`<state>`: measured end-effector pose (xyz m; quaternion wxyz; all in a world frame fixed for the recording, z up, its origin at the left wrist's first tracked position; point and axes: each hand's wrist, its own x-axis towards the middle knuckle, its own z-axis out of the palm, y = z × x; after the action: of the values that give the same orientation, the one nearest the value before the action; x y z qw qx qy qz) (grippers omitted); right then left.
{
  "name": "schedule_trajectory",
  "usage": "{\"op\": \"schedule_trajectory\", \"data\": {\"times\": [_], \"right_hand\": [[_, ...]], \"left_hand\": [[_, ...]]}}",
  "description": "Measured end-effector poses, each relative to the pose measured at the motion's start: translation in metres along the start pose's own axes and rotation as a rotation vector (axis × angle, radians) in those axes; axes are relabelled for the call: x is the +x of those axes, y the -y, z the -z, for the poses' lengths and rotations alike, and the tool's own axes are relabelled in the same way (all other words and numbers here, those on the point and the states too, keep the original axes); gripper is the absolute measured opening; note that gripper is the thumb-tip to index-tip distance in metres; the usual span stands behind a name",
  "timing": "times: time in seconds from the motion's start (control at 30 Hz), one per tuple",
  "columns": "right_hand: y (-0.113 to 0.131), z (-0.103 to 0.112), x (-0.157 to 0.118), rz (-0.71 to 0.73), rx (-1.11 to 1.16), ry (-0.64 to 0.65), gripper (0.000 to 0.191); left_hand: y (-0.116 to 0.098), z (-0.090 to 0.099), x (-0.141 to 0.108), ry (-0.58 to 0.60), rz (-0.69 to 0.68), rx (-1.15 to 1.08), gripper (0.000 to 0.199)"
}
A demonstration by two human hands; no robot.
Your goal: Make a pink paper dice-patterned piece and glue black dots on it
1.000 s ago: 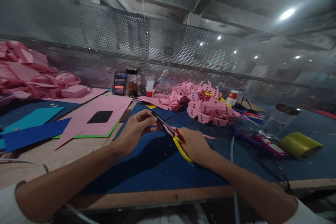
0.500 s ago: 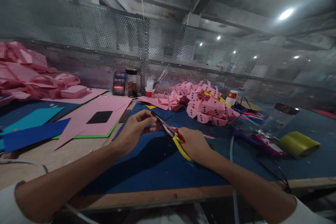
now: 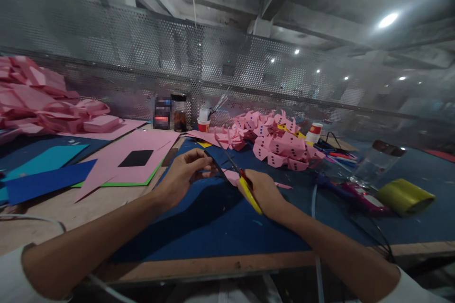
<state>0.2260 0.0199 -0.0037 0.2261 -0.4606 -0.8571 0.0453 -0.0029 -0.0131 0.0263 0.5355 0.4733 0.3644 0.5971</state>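
Note:
My left hand (image 3: 188, 169) pinches a thin black paper strip (image 3: 219, 170) between thumb and fingers, and the strip slants down to the right. Wrapped round the yellow-and-red handles of a pair of scissors (image 3: 249, 192) are the fingers of my right hand (image 3: 265, 191). The scissor blades point up and to the left, standing to the right of the black strip and apart from its upper end. Below the blades, on the blue mat (image 3: 199, 227), lies a piece of pink paper (image 3: 232, 177), partly hidden by my right hand.
Pink dotted paper shapes (image 3: 280, 147) are heaped behind my hands. On the left lie a pink sheet (image 3: 124, 139) with a black square (image 3: 135, 158), blue paper (image 3: 50, 182) and a pink pile (image 3: 39, 99). Rightward are a glue gun (image 3: 362, 196), a yellow tape roll (image 3: 405, 196) and a clear jar (image 3: 377, 163).
The scissor blades have swung away from the black strip to the right and upward, so strip and blades now show separately. My left hand stays almost in place.

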Motion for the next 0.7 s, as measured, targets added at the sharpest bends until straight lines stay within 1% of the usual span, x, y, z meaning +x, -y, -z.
{"op": "schedule_trajectory", "data": {"times": [0.07,0.13,0.23,0.3,0.4,0.53,0.7], "right_hand": [[0.001,0.003,0.001,-0.002,0.112,-0.039,0.027],[0.003,0.007,0.002,-0.014,0.268,-0.037,0.033],[0.009,0.013,0.002,-0.09,0.528,0.047,0.04],[0.012,0.016,0.003,-0.126,0.637,0.111,0.042],[0.014,0.018,0.004,-0.119,0.721,0.154,0.042],[0.017,0.019,0.003,-0.104,0.81,0.189,0.036],[0.019,0.021,0.001,-0.08,0.835,0.227,0.03]], "left_hand": [[0.0,0.001,0.001,-0.009,0.008,0.003,0.015],[0.001,0.002,0.001,-0.014,0.015,0.014,0.015],[0.002,0.002,0.001,-0.005,0.023,0.024,0.014],[0.002,0.002,0.001,0.003,0.026,0.025,0.014],[0.003,0.001,0.0,0.008,0.049,0.025,0.014],[0.004,-0.003,-0.001,0.012,0.081,0.037,0.016],[0.005,-0.006,-0.005,0.029,0.097,0.058,0.016]]}}
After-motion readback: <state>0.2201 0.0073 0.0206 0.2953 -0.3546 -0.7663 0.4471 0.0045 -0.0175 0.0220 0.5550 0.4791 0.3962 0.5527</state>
